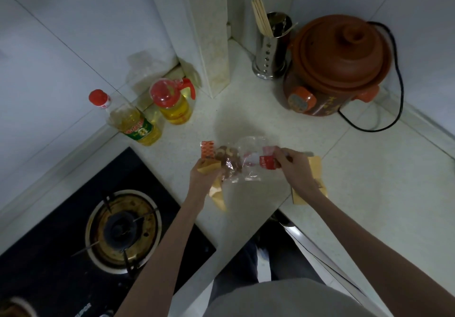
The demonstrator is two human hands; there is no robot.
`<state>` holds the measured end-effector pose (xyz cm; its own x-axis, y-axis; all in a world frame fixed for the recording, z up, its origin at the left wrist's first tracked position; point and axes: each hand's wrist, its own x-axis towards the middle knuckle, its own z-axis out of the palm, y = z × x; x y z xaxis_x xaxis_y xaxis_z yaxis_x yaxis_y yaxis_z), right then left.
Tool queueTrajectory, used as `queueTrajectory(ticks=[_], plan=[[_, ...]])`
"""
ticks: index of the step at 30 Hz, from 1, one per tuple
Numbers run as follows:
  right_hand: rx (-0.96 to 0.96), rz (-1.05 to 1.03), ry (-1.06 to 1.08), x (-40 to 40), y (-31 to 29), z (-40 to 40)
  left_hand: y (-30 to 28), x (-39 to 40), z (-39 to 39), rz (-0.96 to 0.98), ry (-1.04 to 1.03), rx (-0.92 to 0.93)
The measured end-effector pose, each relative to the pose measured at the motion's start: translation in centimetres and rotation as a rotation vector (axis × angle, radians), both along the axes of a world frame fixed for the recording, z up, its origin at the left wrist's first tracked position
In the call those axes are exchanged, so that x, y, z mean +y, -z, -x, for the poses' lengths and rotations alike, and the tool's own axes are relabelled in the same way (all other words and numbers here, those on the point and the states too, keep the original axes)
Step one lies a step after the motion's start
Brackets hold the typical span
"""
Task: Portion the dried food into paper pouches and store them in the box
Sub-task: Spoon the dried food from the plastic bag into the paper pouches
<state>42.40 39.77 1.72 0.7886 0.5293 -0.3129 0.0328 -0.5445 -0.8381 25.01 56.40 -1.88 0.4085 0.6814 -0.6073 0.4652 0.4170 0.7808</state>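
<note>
Two hands are working over the white speckled table (246, 110) near its front edge. The left hand (204, 171) is gripping one tan paper pouch (209, 166), its fingers curled round the pouch's top. The right hand (293, 166) is pinching the red-printed end of one clear plastic bag (248, 164), which is stretching between the two hands. The bag is holding brownish dried food (225, 155), gathered at the end nearest the pouch; whether any is inside the pouch cannot be told. One small orange patterned box (207, 149) is sitting just behind the left hand. More tan pouches (315, 169) are lying on the table under and beyond the right wrist, and another tan piece (218, 194) is lying beneath the left wrist; their exact number is unclear.

Two oil bottles are standing toward the table's back left edge, a slim one (134, 124) and a squat one with a red handle (173, 102), both holding yellow oil. At the back right corner, one brown clay cooker (337, 63) with its lid on is sitting beside one perforated steel holder (270, 48) holding chopsticks (261, 16). One black gas stove (73, 230) is occupying the front left corner. Pale tiled walls are enclosing the table.
</note>
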Motion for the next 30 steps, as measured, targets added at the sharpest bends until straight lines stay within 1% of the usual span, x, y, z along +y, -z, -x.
queueTrajectory(ticks=[2,5,8,10,16,19,21,23,27,30], plan=[[0.017,0.051,-0.071,-0.3,0.1,-0.2,0.3,-0.2,1.0,-0.037,0.042,-0.051],[-0.006,0.104,-0.206,-0.2,0.7,0.1,0.9,-0.3,1.4,-0.047,0.078,-0.026],[-0.054,0.11,-0.196,0.2,1.6,0.5,1.6,-0.3,1.1,-0.061,0.092,0.001],[-0.095,0.159,-0.194,0.7,2.1,0.7,1.8,-0.1,1.0,-0.063,0.088,0.0],[-0.29,0.258,-0.259,2.6,2.1,0.8,2.4,0.5,0.8,-0.001,0.058,-0.015],[-0.311,0.279,-0.283,3.6,2.0,1.2,2.7,0.5,0.9,0.015,0.065,-0.019],[-0.301,0.331,-0.345,4.2,2.5,1.5,2.7,0.6,0.8,0.018,0.062,-0.013],[-0.253,0.335,-0.372,4.7,3.0,1.7,2.7,0.7,0.6,0.023,0.066,-0.011],[-0.178,0.2,-0.269,5.3,3.7,2.6,2.9,0.9,0.8,0.035,0.063,-0.013],[-0.119,0.18,-0.193,5.8,4.3,3.6,3.0,0.9,1.0,0.072,0.055,-0.033]])
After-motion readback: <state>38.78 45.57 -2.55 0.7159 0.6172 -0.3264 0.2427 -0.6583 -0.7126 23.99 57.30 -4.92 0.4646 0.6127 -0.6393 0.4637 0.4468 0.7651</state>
